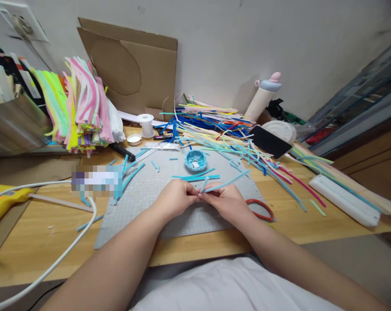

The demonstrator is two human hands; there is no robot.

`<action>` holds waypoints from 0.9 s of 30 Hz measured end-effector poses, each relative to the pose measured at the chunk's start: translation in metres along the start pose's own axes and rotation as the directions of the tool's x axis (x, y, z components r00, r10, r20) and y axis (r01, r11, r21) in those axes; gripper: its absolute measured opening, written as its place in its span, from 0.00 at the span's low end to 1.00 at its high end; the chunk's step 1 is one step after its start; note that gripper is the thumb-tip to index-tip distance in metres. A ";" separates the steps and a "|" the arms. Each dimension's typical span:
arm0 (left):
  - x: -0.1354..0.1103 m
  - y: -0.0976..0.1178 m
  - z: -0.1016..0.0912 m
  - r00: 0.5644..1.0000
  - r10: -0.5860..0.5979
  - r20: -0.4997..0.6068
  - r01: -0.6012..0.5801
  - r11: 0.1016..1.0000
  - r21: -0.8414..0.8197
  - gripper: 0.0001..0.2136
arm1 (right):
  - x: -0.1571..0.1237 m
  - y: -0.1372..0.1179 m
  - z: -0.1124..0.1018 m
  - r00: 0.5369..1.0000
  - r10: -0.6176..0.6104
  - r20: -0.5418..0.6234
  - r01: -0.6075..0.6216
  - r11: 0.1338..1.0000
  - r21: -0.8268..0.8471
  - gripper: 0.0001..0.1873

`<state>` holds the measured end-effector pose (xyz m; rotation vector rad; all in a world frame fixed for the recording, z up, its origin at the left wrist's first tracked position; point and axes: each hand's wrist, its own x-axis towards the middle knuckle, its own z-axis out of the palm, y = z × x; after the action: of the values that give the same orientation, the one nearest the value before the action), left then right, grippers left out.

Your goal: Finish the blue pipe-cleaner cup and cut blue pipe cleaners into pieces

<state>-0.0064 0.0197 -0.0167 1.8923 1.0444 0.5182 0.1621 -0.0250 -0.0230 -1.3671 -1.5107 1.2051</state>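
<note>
Close together over the grey cutting mat [143,216], my left hand [176,198] and my right hand [229,202] pinch a light blue pipe cleaner [230,182]. It is bent, with a short end standing up and a longer end reaching to the right; the part between my fingertips is hidden. Just beyond my hands, several straight blue pipe cleaners [195,176] lie on the mat. Farther back sits a small round blue fuzzy bowl shape [200,159] with a whitish piece inside. Scissors with red handles [263,207] rest beside my right hand, partly covered by it.
Loose colored pipe cleaners [211,121] are heaped at the back, with bundles [85,95] at left. A black phone [271,141], a bottle [262,99] and a long white case [344,201] stand or lie right. A yellow glue gun [7,203] and white cable [74,244] lie left.
</note>
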 end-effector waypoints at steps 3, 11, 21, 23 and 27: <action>0.000 0.002 -0.001 1.000 0.015 -0.027 -0.016 0.999 -0.029 0.05 | 0.001 0.000 0.001 0.999 -0.028 -0.028 0.025 0.996 -0.090 0.11; -0.008 0.033 -0.011 0.974 0.192 -0.116 -0.214 0.953 -0.214 0.12 | 0.005 -0.017 0.001 0.990 -0.138 -0.026 0.121 0.933 -0.340 0.10; -0.010 0.028 0.005 0.874 0.417 -0.249 -0.441 0.896 -0.045 0.09 | 0.003 -0.022 0.004 0.980 -0.198 -0.032 0.168 0.896 -0.411 0.12; -0.010 0.029 0.005 0.890 0.377 -0.258 -0.412 0.906 -0.098 0.07 | 0.004 -0.021 0.004 0.977 -0.209 -0.026 0.179 0.890 -0.419 0.10; -0.009 0.031 0.003 0.928 0.251 -0.276 -0.317 0.920 -0.230 0.06 | 0.004 -0.017 0.004 0.970 -0.241 -0.003 0.218 0.882 -0.419 0.10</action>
<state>0.0046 0.0035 0.0083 1.7711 0.7975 1.0319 0.1524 -0.0213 -0.0079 -1.4210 -1.9038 0.7134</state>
